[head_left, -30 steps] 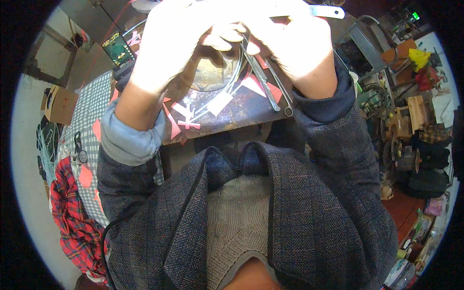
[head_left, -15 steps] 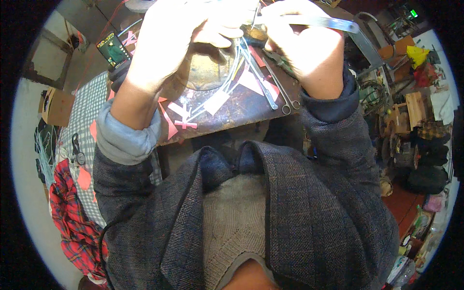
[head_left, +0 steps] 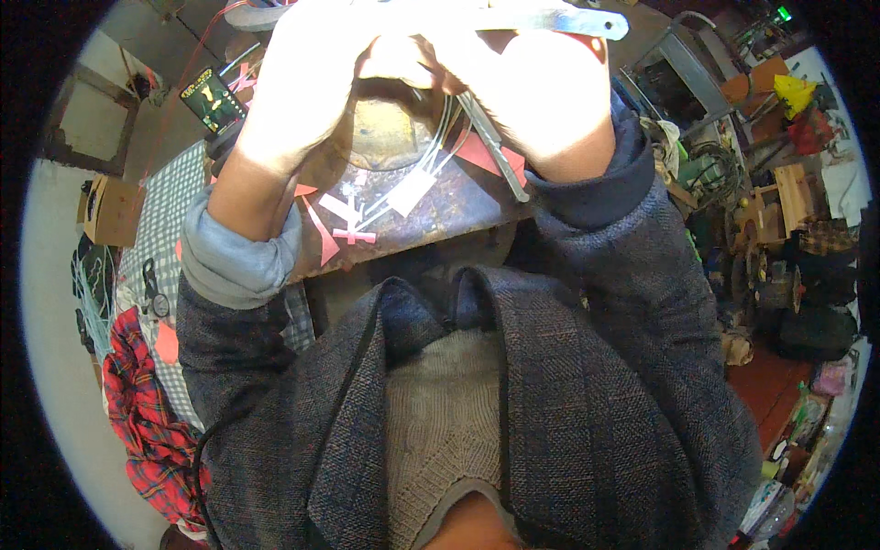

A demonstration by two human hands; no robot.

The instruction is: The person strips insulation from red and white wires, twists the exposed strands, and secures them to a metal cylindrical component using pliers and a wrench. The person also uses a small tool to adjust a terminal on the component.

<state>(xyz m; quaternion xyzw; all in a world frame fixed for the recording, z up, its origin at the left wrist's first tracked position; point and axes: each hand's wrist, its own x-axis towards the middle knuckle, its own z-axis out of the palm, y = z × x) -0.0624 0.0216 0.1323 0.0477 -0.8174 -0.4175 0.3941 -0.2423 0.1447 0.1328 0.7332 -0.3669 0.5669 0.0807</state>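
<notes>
Strong light washes out both hands near the top of the view. My left hand [head_left: 307, 78] has its fingers curled inward over a worn round block [head_left: 380, 133]; whatever it pinches is lost in glare. Close beside it, my right hand [head_left: 536, 92] is closed on a flat metal strip tool [head_left: 568, 20] with a hole at its end, the working end hidden. Below the right hand lies a slim metal tool [head_left: 500, 151] on the dark worktable [head_left: 440, 225]. Thin white strips [head_left: 376, 213], a small white card [head_left: 414, 191] and red paper scraps [head_left: 321, 229] lie around the block.
A phone with a lit screen [head_left: 213, 99] stands left of my left hand. Farther left are a checked cloth [head_left: 170, 206], a cardboard box [head_left: 115, 211] and red plaid fabric [head_left: 151, 412]. A metal frame [head_left: 683, 78] and piled cables [head_left: 710, 174] stand to the right.
My right hand has moved left and upward with the metal strip, closing in on my left hand. The ring-handled scissor-like tool beneath it has gone out of sight. My left hand has barely shifted.
</notes>
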